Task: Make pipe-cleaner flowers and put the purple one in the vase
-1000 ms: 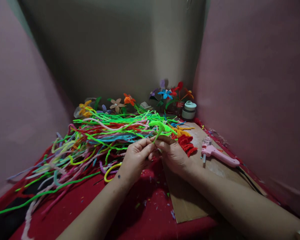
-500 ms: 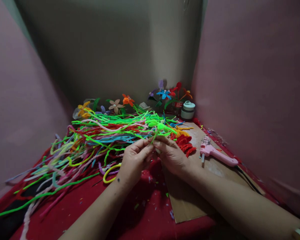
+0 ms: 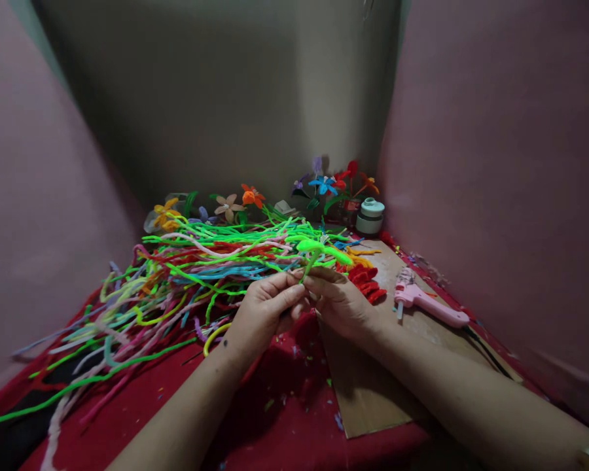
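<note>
Between my two hands is a bright green pipe cleaner piece (image 3: 311, 261), with a thin stem below and looped, petal-like ends spreading at its top. My left hand (image 3: 269, 306) is closed, thumb and fingers pinching the stem's lower end. From the other side, the fingertips of my right hand (image 3: 341, 302) also close on the stem. Fingers hide the lowest part of it. Just past my hands lies a pile of loose pipe cleaners (image 3: 216, 269) in many colours. Red fuzzy pieces (image 3: 367, 282) rest beyond my right hand.
A pink glue gun (image 3: 429, 304) with a black cord lies on a cardboard sheet (image 3: 368, 405) at right. Finished pipe cleaner flowers (image 3: 324, 185) and a pale lidded jar (image 3: 371, 216) stand at the back. A yellow loop handle (image 3: 216, 339) lies by my left wrist. Red cloth (image 3: 275, 418) covers the table.
The green piece has turned slightly, its looped ends now spreading farther right. My fingers have shifted a little on the stem, and both hands still grip it.
</note>
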A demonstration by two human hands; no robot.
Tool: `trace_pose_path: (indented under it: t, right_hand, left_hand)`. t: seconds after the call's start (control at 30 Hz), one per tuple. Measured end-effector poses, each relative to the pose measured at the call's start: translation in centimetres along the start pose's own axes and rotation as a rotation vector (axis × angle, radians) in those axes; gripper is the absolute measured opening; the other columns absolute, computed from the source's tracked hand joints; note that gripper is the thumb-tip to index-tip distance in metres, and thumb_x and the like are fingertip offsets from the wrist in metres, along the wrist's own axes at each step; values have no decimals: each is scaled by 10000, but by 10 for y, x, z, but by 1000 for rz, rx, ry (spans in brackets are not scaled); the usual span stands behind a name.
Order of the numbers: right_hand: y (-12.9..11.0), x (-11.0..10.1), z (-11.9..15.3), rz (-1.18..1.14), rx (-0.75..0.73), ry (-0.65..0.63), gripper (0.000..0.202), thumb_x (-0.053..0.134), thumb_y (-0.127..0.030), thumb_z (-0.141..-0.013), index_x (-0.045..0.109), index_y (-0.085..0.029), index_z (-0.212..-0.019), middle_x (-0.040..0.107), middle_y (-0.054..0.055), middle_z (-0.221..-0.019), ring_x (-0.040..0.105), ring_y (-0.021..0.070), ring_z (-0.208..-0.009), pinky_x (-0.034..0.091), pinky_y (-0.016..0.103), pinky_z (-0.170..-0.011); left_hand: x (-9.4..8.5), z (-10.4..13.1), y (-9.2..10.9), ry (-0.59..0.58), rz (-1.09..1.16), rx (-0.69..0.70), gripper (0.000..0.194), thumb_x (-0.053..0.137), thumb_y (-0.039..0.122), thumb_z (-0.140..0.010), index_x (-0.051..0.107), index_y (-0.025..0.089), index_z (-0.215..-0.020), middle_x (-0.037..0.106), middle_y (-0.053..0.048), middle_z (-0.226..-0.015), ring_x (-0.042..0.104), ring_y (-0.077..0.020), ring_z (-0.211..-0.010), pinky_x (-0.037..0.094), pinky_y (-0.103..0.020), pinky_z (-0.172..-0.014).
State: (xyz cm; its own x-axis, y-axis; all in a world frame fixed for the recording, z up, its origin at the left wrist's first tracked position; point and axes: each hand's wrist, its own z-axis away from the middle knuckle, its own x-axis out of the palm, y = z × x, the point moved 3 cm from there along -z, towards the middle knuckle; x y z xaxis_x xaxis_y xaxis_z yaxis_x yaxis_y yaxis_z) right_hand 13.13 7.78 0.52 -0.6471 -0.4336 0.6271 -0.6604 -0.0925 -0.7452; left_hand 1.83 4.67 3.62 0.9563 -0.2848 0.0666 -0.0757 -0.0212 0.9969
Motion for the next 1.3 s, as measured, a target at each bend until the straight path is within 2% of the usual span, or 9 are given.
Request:
trace_pose_path:
  t: [0.23,0.37,0.5,0.63,0.9,1.07,1.3]
  right_hand:
    - [3,-6,1,-28,-5,130,106,754,-201,-641,713,-212,-738,651,-19,-687,524,110,-586,395,256,-547]
    - [3,-5,1,-1,8,140,121,759,-212,-632,714,-201,-744,647,-12,-686,495,104,-560,355,237,-486]
    - [4,-5,1,5,18,99,107,741,-218,-666,716,-208,-770,606,-22,-629,483,102,-566,344,227,-491]
    - [1,-3,2,44,13,72,169,748,-258,-656,720,-209,-815,617,-13,-654,480,104,-564,340,231,-497]
    - [-3,-3,2,115,14,43,187,723,-273,-683,723,-204,-857,607,-7,-648,467,97,-541,333,225,-481]
    - [-3,-3,0,136,8,28,185,710,-272,-689,713,-193,-857,600,-14,-648,453,86,-517,324,224,-481]
    - [-2,-3,0,135,78,-21,243,687,-297,-706,688,-182,-921,590,-8,-588,527,119,-560,359,225,-511]
  left_hand:
    - [1,-1,-1,191,-352,178,135,594,296,-768,633,169,-744,506,43,-576,366,-70,-483,294,-187,-462]
    - [-1,-2,-4,249,-398,229,150,575,292,-779,632,182,-694,492,39,-562,383,-88,-507,302,-194,-476]
    - [0,-2,-3,235,-306,176,176,573,279,-773,583,177,-630,436,51,-495,334,-76,-457,265,-193,-439]
    - [2,0,1,217,-209,120,233,592,292,-748,526,164,-565,401,54,-465,303,-62,-425,222,-190,-413]
    - [1,-1,0,215,-120,27,249,622,313,-725,519,147,-570,362,65,-463,255,-36,-410,160,-179,-408]
    - [2,-1,0,195,-53,-3,253,634,301,-718,522,138,-559,396,58,-453,255,-27,-392,151,-173,-401]
    - [-2,-5,-7,80,82,5,224,633,319,-741,550,135,-645,502,35,-535,295,-9,-366,167,-165,-375]
